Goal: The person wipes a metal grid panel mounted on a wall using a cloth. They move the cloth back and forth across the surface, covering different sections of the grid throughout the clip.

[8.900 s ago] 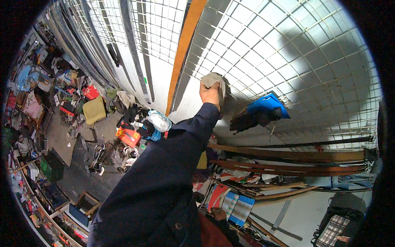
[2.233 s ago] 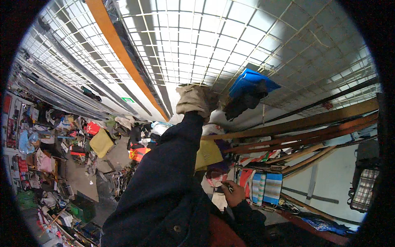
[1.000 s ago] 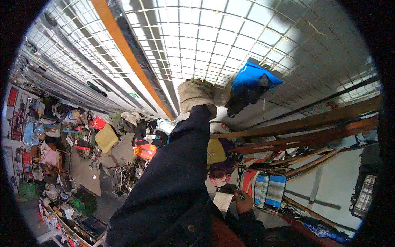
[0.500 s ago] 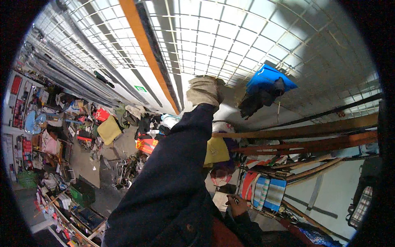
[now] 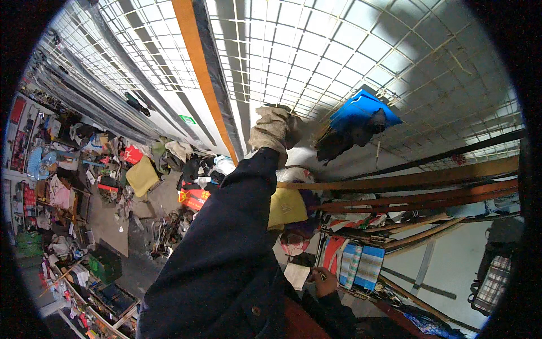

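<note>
My left arm, in a dark sleeve, reaches up and forward to the wire mesh on the wall. Crumpled beige cloth (image 5: 270,129) covers my left hand (image 5: 273,134), so its fingers are hidden; cloth and glove look alike here. Right of it, a blue folded sheet or folder (image 5: 361,107) hangs at the mesh, with a dark cloth-like thing (image 5: 353,135) against its lower part. Low on the right, my right hand (image 5: 324,282) is bare with curled fingers. Something small and dark shows at them, too small to name. Beside these fingers is a pale flat panel (image 5: 296,276).
An orange-brown upright strip (image 5: 203,73) runs down the mesh (image 5: 282,51). Long wooden poles (image 5: 406,176) cross on the right above a blue-striped folding seat (image 5: 366,266). Clutter crowds the floor at left, around a yellow cushion (image 5: 142,177). A plaid bag (image 5: 492,282) hangs far right.
The whole view has shifted slightly, and most things sit a little further left. My left hand stays up at the mesh, its cloth more upright. My right hand stays curled beside the pale panel.
</note>
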The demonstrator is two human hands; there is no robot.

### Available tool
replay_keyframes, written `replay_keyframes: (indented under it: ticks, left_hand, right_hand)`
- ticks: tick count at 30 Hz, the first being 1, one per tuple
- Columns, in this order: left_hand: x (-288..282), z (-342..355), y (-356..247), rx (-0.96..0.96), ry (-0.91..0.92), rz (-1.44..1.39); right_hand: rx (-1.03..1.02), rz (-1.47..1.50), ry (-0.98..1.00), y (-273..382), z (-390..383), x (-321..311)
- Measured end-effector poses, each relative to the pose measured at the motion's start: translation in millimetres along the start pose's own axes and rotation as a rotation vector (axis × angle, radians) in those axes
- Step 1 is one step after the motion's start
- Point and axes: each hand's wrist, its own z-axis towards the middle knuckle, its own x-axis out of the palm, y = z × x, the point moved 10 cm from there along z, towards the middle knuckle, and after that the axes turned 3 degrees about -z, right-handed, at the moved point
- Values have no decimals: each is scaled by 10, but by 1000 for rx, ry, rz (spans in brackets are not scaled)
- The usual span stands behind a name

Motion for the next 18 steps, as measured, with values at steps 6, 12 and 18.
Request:
replay_keyframes:
  ticks: [6,12,18]
  left_hand:
    - [-95,-27,-33,8,-10,-28]
    - [-127,-61,-106,1,-4,26]
    - [-223,-90,-221,15,-21,140]
  right_hand:
    - [-102,-283,-22,225,41,39]
    - [-24,-152,213,114,76,222]
    - [-88,-247,96,135,134,119]
